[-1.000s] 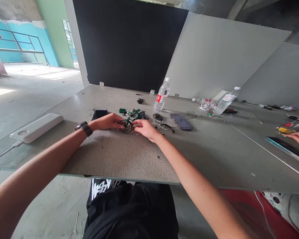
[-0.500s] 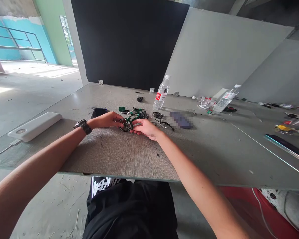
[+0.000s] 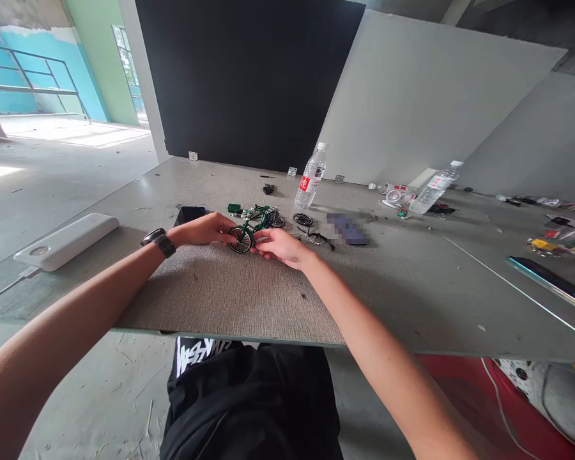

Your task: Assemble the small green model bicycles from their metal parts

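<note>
A small green model bicycle (image 3: 255, 228) stands on the grey table (image 3: 249, 294), with black spoked wheels. My left hand (image 3: 205, 229), with a black watch on its wrist, pinches the near wheel from the left. My right hand (image 3: 280, 246) grips the frame from the right, fingers curled round it. A loose black wheel (image 3: 303, 220) and thin black parts (image 3: 319, 241) lie just right of the bicycle. A small green piece (image 3: 234, 208) sits behind my left hand.
A white power bank (image 3: 67, 240) lies at the table's left edge. Two water bottles (image 3: 310, 177) (image 3: 431, 190) stand further back. A dark phone (image 3: 190, 214) and a blurred flat object (image 3: 347, 229) flank the bicycle. Another phone (image 3: 551, 281) and small bits lie at the right.
Both hands stay on the bicycle with only slight finger shifts. Another person's hand at the far right edge has left the view. The camera tipped slightly.
</note>
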Tool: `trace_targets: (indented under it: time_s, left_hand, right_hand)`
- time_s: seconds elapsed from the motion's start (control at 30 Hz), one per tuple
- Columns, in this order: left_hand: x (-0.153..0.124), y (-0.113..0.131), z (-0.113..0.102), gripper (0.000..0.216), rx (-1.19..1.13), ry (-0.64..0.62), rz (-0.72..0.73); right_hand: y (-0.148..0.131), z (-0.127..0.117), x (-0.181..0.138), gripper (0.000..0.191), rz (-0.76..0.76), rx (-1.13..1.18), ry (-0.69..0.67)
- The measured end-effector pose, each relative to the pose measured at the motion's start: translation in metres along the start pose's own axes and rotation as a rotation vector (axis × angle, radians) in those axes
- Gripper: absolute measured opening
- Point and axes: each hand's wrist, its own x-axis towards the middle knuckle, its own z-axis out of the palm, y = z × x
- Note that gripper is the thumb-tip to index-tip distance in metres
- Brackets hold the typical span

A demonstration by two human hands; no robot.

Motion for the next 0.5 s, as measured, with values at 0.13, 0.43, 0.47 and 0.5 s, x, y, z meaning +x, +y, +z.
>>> trace_targets:
  time_s: [0.13, 0.43, 0.47, 0.5]
  left_hand:
    - [-0.0002, 0.0010, -0.0004, 0.027, -0.008, -0.005, 0.005]
    - [0.0003, 0.0049, -0.0006, 0.030, 0.003, -0.011, -0.120]
    - [0.0004, 0.0054, -0.0006, 0.030, 0.004, -0.011, -0.124]
    - [0.0005, 0.0058, -0.0006, 0.029, 0.008, -0.011, -0.122]
  right_hand:
    - [0.0004, -0.0015, -0.0015, 0.022, -0.018, -0.047, -0.050]
    - [0.0076, -0.0055, -0.0019, 0.011, -0.079, -0.069, -0.062]
    - [0.0082, -0.0051, -0.0018, 0.009, -0.080, -0.055, -0.044]
    - [0.0088, -0.0044, -0.0017, 0.009, -0.078, -0.040, -0.020]
